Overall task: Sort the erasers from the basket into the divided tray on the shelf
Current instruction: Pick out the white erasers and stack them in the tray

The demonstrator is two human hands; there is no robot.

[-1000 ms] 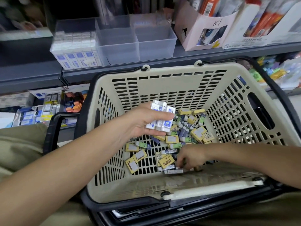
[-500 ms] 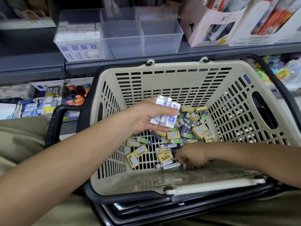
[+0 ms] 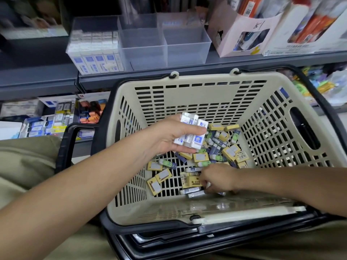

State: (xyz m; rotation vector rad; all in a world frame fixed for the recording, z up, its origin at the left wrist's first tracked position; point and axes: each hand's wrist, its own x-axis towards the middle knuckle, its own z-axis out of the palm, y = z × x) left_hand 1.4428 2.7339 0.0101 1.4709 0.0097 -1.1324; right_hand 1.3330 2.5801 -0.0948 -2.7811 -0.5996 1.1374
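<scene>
**Erasers bunched in the left hand, tray up ahead**

Head view: white erasers [image 3: 191,135] sit as a bundle in the left hand [image 3: 165,137], thumb over them and fingers curled beneath. Their long axes run up and away from the wrist. The hand hovers over the basket [image 3: 187,102], above the loose erasers [image 3: 216,152] on its floor.

The right hand [image 3: 218,179] is low among that pile by the near wall, fingers curled down. I cannot tell whether it has one pinched.

The tray [image 3: 185,53] stands on the shelf [image 3: 244,61], beyond and above the left hand and a little to its left. Its leftmost compartment [image 3: 93,53] holds matching white erasers stood on end. The left hand is much the nearer, so I judge a forward, upward reach with the bundle kept upright.
</scene>
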